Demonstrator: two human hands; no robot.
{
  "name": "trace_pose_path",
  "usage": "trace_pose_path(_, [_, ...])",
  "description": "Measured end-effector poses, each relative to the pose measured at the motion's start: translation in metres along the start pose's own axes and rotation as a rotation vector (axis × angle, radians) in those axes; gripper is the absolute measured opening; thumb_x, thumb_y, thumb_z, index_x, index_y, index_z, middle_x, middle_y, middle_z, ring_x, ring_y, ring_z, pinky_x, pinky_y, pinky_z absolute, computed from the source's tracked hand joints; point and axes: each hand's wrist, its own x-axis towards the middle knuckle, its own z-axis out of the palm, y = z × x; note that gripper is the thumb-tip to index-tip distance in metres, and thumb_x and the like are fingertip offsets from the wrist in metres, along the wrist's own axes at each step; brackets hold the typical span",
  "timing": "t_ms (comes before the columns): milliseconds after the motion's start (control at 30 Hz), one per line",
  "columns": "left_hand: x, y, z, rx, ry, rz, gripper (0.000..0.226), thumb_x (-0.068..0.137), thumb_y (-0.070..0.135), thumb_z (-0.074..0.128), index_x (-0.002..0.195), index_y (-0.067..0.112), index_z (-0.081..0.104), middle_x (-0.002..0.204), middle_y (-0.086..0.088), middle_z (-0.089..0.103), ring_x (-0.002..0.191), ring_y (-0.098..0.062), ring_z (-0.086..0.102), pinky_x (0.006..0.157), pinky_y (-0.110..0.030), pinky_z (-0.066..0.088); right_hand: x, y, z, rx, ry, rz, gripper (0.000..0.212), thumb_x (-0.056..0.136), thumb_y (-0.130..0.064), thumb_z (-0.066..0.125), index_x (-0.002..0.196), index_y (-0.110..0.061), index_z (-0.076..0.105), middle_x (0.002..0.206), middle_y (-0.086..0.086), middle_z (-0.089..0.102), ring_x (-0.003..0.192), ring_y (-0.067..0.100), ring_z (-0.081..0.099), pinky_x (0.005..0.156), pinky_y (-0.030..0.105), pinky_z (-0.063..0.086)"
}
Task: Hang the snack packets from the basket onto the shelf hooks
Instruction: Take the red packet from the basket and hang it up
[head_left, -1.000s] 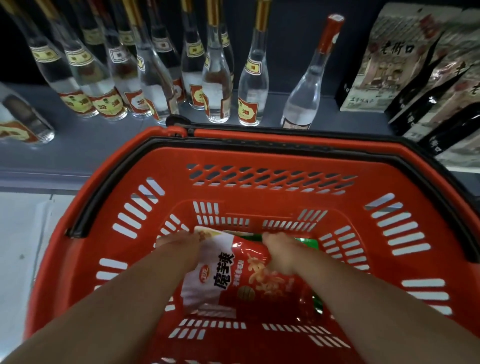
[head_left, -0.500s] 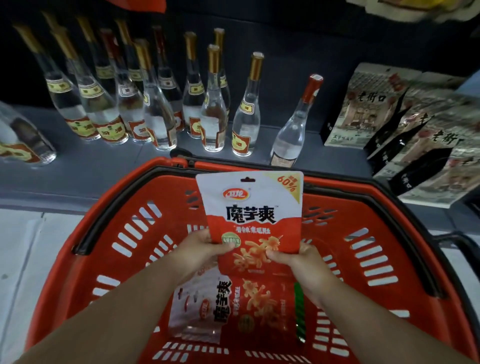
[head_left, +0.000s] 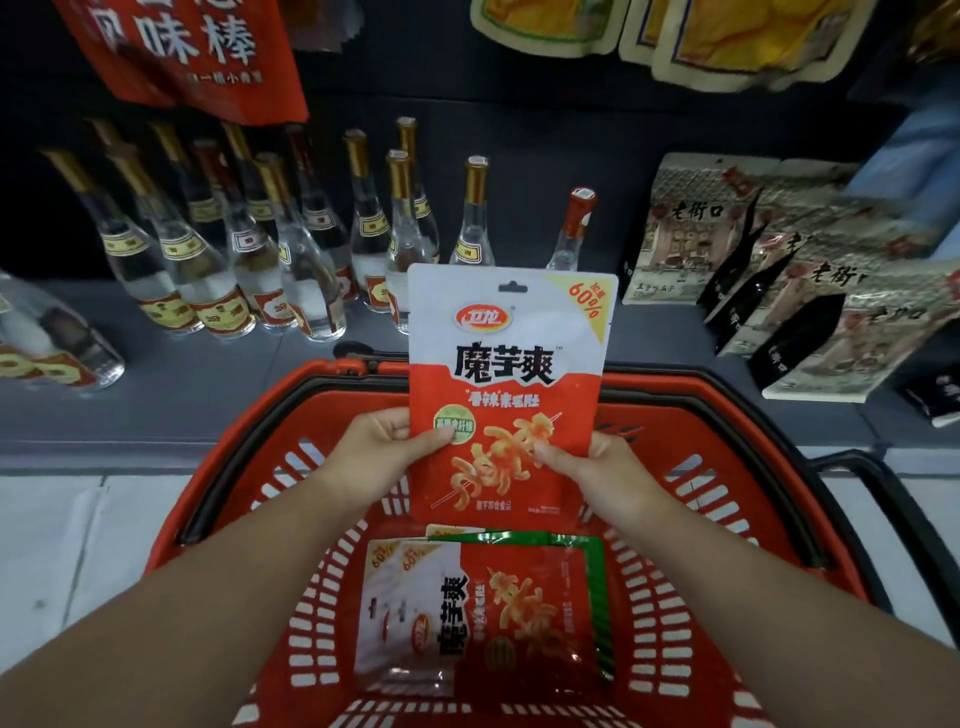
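Observation:
I hold a red and white snack packet (head_left: 506, 384) upright above the red basket (head_left: 727, 467). My left hand (head_left: 379, 449) pinches its left edge and my right hand (head_left: 597, 467) pinches its right edge, thumbs on the front. A hang hole shows at the packet's top. Several more red packets (head_left: 467, 618) lie flat on the basket floor, with a green-edged one (head_left: 597, 613) under them. No shelf hook is plainly visible.
Clear glass bottles (head_left: 291, 249) with gold caps stand on the grey shelf (head_left: 208, 374) behind the basket. Grey and black snack bags (head_left: 779, 280) lie at the right. Red packets (head_left: 192, 52) and yellow packets (head_left: 701, 36) hang above.
Both hands reached into the basket, took hold of one packet, and lifted it upright above the basket. The view has tilted upward, showing hanging packets at the top.

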Motion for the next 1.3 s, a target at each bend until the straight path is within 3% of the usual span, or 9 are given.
trace_pose_path(200, [-0.045,0.083,0.004,0.008,-0.051,-0.012,0.021,0.087,0.022,0.064,0.105,0.014,0.072,0.096,-0.005,0.077,0.085,-0.021,0.074,0.064,-0.029,0.058,-0.044,-0.073,-0.013,-0.014,0.043,0.004,0.012,0.091,-0.03,0.061,0.097,-0.025,0.071,0.095,-0.003,0.076,0.085,0.015,0.073,0.079,0.032,0.058])
trace_pose_path(333, [-0.094,0.176,0.006,0.03,-0.064,0.001,0.018,0.089,0.02,0.064,0.104,0.013,0.072,0.089,-0.002,0.077,0.074,-0.013,0.074,0.055,-0.019,0.055,-0.089,-0.165,-0.022,-0.055,0.068,-0.016,0.009,0.091,-0.033,0.061,0.09,-0.029,0.069,0.089,-0.005,0.075,0.079,0.013,0.072,0.075,0.031,0.058])
trace_pose_path(467, [-0.143,0.296,0.007,0.045,-0.111,0.057,0.024,0.09,0.018,0.063,0.111,0.008,0.07,0.101,-0.009,0.075,0.088,-0.02,0.074,0.069,-0.028,0.059,-0.144,-0.282,-0.039,-0.049,0.081,-0.032,0.012,0.089,-0.034,0.064,0.095,-0.026,0.071,0.095,0.0,0.076,0.086,0.021,0.073,0.081,0.04,0.057])
trace_pose_path(600, [-0.194,0.422,0.01,0.062,-0.093,0.135,0.02,0.088,0.015,0.065,0.107,0.01,0.07,0.094,-0.005,0.076,0.081,-0.015,0.074,0.064,-0.025,0.059,-0.202,-0.409,-0.056,-0.015,0.089,-0.12,0.011,0.09,-0.021,0.063,0.1,-0.019,0.069,0.101,0.004,0.073,0.089,0.018,0.07,0.075,0.029,0.056])
trace_pose_path(733, [-0.247,0.542,0.012,0.08,-0.078,0.219,0.017,0.087,0.015,0.066,0.103,0.012,0.072,0.095,-0.004,0.076,0.085,-0.016,0.073,0.07,-0.027,0.059,-0.257,-0.521,-0.064,0.018,0.137,-0.213,0.008,0.091,-0.019,0.063,0.095,-0.02,0.069,0.086,-0.006,0.073,0.07,0.004,0.071,0.058,0.016,0.054])
trace_pose_path(800, [-0.274,0.596,0.015,0.075,-0.088,0.27,0.019,0.089,0.012,0.064,0.106,0.008,0.07,0.091,-0.002,0.077,0.079,-0.013,0.074,0.064,-0.023,0.058,-0.284,-0.569,-0.068,0.041,0.163,-0.234,0.007,0.09,-0.022,0.064,0.094,-0.021,0.07,0.08,-0.009,0.074,0.068,0.003,0.071,0.058,0.019,0.055])
trace_pose_path(867, [-0.297,0.641,0.018,0.085,-0.095,0.294,0.019,0.09,0.013,0.063,0.107,0.008,0.069,0.09,-0.002,0.076,0.074,-0.012,0.074,0.058,-0.021,0.057,-0.308,-0.611,-0.072,0.036,0.176,-0.257,0.013,0.088,-0.028,0.066,0.099,-0.022,0.071,0.085,-0.007,0.076,0.078,0.01,0.073,0.072,0.029,0.058])
trace_pose_path(1100, [-0.34,0.74,0.039,0.121,-0.087,0.443,0.016,0.088,0.023,0.066,0.101,0.015,0.07,0.093,0.001,0.077,0.084,-0.016,0.074,0.071,-0.028,0.058,-0.373,-0.71,-0.093,0.078,0.278,-0.383,0.016,0.09,-0.032,0.063,0.104,-0.027,0.068,0.098,-0.004,0.075,0.09,0.018,0.072,0.082,0.037,0.056])
trace_pose_path(1300, [-0.355,0.786,0.065,0.131,-0.06,0.514,0.012,0.087,0.021,0.068,0.096,0.014,0.07,0.088,-0.001,0.077,0.074,-0.014,0.074,0.058,-0.022,0.056,-0.401,-0.745,-0.11,0.134,0.374,-0.434,0.015,0.09,-0.027,0.064,0.104,-0.022,0.068,0.092,-0.001,0.076,0.083,0.021,0.073,0.078,0.04,0.058])
